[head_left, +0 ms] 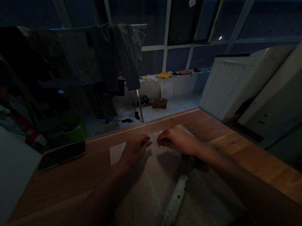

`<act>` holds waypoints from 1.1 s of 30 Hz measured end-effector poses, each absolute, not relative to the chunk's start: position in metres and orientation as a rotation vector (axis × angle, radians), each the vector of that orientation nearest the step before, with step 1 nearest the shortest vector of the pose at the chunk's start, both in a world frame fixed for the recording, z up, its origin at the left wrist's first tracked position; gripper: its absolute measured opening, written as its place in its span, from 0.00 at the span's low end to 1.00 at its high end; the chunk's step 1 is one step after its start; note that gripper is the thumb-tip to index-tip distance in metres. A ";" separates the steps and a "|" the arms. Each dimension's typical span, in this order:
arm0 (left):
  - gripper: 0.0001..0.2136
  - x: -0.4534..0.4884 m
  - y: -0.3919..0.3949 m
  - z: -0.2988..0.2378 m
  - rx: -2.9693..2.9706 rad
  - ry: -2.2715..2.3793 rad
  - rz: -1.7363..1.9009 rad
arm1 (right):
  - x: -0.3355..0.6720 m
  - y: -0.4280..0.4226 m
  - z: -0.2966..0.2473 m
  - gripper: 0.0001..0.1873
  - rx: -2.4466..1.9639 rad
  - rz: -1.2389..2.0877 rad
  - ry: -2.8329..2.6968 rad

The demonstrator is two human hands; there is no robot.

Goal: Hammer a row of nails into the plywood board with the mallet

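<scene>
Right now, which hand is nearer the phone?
Left. Your left hand is to the right of the phone, at the far end of the board; your right hand is farther right.

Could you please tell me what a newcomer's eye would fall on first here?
Probably the left hand and right hand, close together but apart, at the far end of the board. Next, perhaps, the long pale object lying slantwise on the board, nearer the viewer. Then the yellow cloth, bright in the background below the windows.
</scene>
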State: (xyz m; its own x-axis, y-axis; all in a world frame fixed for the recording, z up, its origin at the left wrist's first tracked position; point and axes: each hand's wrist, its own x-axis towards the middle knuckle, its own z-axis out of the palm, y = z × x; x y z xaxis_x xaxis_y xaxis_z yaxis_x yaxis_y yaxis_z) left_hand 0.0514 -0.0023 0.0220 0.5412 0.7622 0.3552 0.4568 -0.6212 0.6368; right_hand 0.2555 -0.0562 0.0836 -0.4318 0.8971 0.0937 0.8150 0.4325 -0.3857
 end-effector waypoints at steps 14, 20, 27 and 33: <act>0.18 -0.036 -0.052 0.026 2.383 0.898 0.777 | 0.273 -0.121 0.094 0.13 -1.325 0.494 -2.153; 0.16 -0.084 -0.090 0.010 2.651 1.061 0.625 | 0.352 -0.178 0.035 0.22 -1.866 0.150 -1.679; 0.15 -0.086 -0.101 0.010 2.808 1.090 0.593 | 0.356 -0.203 -0.001 0.25 -2.031 0.287 -1.577; 0.14 -0.135 -0.114 0.014 2.704 1.411 0.646 | 0.297 -0.202 0.004 0.24 -1.861 0.372 -1.727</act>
State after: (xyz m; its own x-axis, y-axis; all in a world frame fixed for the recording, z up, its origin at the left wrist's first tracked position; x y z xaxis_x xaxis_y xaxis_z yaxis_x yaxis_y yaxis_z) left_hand -0.1346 -0.1143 0.0144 0.5048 0.7897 0.3487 0.7798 -0.5904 0.2081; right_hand 0.2975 -0.2019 0.0037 0.1283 0.9766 0.1728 0.8187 -0.0060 -0.5741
